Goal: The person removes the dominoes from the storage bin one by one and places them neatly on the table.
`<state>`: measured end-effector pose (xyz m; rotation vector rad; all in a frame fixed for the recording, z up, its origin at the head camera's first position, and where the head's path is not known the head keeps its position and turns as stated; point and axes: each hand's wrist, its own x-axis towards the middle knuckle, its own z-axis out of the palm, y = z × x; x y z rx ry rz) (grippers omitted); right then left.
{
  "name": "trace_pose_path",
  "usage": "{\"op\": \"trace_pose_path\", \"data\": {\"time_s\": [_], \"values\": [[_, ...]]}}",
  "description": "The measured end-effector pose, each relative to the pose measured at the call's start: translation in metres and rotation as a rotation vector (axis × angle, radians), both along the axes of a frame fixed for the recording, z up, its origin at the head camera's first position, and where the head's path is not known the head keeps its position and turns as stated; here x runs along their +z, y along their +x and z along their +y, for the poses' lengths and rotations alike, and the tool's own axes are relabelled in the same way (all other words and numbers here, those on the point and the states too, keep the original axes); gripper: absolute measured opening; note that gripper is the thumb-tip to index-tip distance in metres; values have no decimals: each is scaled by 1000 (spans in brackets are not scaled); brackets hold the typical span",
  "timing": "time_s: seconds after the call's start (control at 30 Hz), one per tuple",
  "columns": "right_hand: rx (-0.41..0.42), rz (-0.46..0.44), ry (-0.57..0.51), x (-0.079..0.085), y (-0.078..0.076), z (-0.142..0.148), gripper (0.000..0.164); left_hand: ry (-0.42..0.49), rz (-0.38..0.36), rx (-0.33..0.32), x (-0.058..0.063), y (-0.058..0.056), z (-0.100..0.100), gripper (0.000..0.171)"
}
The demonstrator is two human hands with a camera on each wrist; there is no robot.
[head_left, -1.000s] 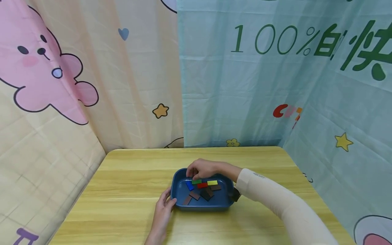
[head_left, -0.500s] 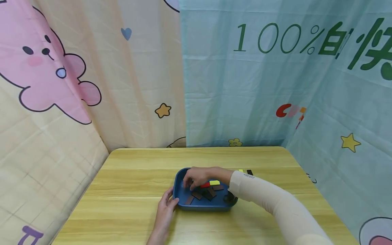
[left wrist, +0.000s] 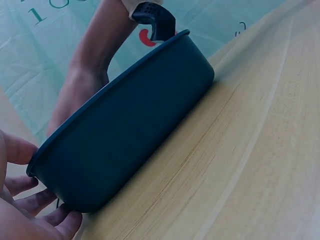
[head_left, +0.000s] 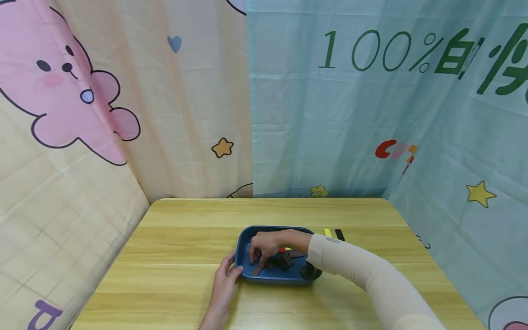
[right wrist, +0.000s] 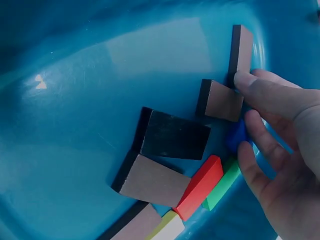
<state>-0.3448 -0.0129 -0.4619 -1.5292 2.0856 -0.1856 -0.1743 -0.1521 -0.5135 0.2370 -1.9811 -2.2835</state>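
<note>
My left hand (head_left: 224, 280) grips the left end of a dark blue plastic tub (head_left: 274, 280), thumb at the rim and fingers against the outer wall in the left wrist view. Inside the tub, my right hand (head_left: 266, 245) reaches down, fingers bent. Its thumb tip meets the end of a narrow brown block (right wrist: 241, 50); whether it is pinched I cannot tell. Close by lie a second brown block (right wrist: 223, 101) and a blue block (right wrist: 237, 136), partly covered by fingers. A black block (right wrist: 175, 135), a red block (right wrist: 200, 187) and a green block (right wrist: 223, 184) lie further along.
Behind the right forearm, a yellow block (head_left: 327, 232) and a black block (head_left: 339, 235) lie on the wooden table (head_left: 185, 238). Another brown block (right wrist: 155, 181) and a yellow-edged block (right wrist: 167, 227) are in the tub. Printed curtains (head_left: 288, 114) hang around the table.
My right hand has moved from the tub's back side, above the green block, toward the front left and lower, over the brown blocks. The left hand keeps its hold on the tub.
</note>
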Motion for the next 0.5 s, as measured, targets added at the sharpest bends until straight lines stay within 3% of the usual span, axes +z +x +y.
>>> {"op": "trace_pose_path", "data": {"time_s": [0.23,0.5], "values": [[-16,26,37,3,5,-2,17,0,-16,-2,2,-2,0,51],[5,73,-20,3,2,2,10,2,-42,3,2,-5,2,53]]}}
